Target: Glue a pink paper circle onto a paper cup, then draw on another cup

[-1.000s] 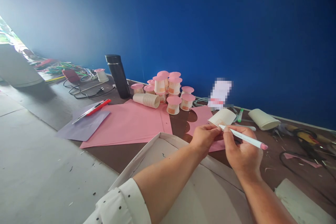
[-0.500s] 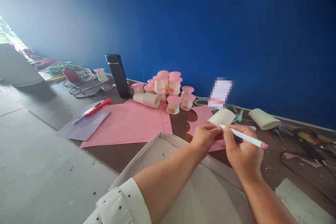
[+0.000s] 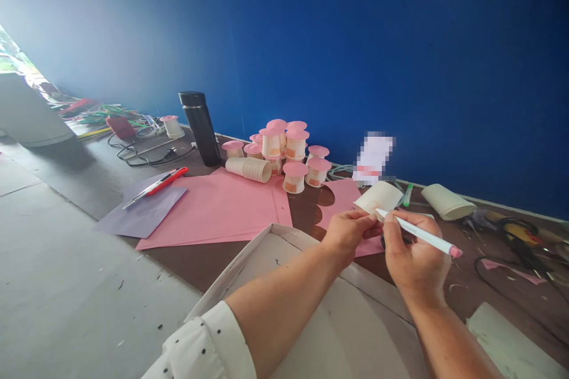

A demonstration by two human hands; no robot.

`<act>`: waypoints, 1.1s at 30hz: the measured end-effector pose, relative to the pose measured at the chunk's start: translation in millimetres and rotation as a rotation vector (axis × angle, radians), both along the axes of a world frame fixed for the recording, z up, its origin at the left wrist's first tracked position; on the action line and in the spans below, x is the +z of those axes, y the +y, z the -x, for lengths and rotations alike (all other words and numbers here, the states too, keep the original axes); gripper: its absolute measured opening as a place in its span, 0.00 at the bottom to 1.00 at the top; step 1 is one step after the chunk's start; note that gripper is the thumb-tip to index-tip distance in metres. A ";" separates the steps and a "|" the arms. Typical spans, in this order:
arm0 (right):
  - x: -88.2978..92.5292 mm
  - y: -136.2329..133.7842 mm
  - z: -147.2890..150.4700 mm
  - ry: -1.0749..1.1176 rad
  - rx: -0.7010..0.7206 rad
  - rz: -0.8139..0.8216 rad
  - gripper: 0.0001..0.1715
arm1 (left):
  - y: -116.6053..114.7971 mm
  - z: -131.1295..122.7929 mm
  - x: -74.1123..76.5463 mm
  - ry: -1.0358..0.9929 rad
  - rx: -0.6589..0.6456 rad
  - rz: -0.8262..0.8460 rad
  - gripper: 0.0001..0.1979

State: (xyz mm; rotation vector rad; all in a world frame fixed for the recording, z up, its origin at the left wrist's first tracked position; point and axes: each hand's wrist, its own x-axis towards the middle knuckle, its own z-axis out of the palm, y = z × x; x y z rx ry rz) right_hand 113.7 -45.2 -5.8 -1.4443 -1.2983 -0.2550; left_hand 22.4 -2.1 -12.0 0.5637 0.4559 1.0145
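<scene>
The pen has slid slightly rightward and lower. The left hand pinches the paper cup by its near edge, and the cup lies on its side just beyond the fingertips. The right hand grips the pen, tip touching the cup.

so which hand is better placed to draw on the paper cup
Right: the right hand holds the pen with its tip at the paper cup, while the left hand holds the cup.
</scene>
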 end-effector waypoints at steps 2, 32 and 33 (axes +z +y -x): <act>0.2 -0.5 -0.1 -0.009 -0.001 -0.004 0.11 | -1.1 0.2 1.1 0.010 -0.004 -0.009 0.19; 5.0 -1.1 -1.7 0.082 -0.047 -0.082 0.13 | 0.1 2.0 1.3 0.115 0.034 0.053 0.13; 5.0 -1.0 -1.5 0.086 -0.038 -0.083 0.13 | 0.3 2.4 1.7 0.109 0.030 0.057 0.13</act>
